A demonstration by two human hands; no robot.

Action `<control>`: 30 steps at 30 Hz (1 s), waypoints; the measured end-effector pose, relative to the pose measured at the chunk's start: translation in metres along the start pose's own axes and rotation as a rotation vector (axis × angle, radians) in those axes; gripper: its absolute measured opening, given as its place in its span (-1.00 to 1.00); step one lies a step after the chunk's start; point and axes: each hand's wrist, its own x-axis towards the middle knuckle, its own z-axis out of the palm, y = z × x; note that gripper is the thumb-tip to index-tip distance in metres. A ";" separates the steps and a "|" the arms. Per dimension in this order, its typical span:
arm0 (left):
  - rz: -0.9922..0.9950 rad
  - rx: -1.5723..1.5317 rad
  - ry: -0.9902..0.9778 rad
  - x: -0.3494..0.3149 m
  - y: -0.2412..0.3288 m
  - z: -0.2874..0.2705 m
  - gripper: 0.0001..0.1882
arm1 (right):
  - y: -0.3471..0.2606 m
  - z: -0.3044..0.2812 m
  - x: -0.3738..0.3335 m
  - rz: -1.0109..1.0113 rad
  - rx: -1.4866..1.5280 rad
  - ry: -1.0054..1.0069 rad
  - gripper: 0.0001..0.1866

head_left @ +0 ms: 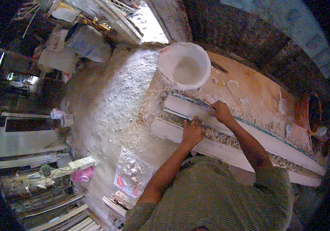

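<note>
A person leans over a long orange-brown surface point(257, 84) crusted with white plaster. Two long white plaster mouldings lie side by side on it, running from the upper left toward the lower right. The left hand point(192, 131) presses palm-down, fingers bent, on the fibrous strip point(220, 136) between the near moulding point(211, 148) and the far moulding point(249, 133); it grips nothing that can be seen. The right hand point(222, 111) rests on the far moulding, curled closed around a small thin tool point(212, 108), too small to identify. A white bucket point(184, 64), plaster-coated inside, stands just beyond the mouldings' left ends. A clear plastic bag point(132, 175) lies on the dusty floor point(107, 100) left of the person.
</note>
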 end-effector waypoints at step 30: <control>0.094 -0.691 -0.184 0.040 -0.253 -0.133 -0.54 | -0.158 0.107 -0.049 0.340 0.108 0.391 -0.51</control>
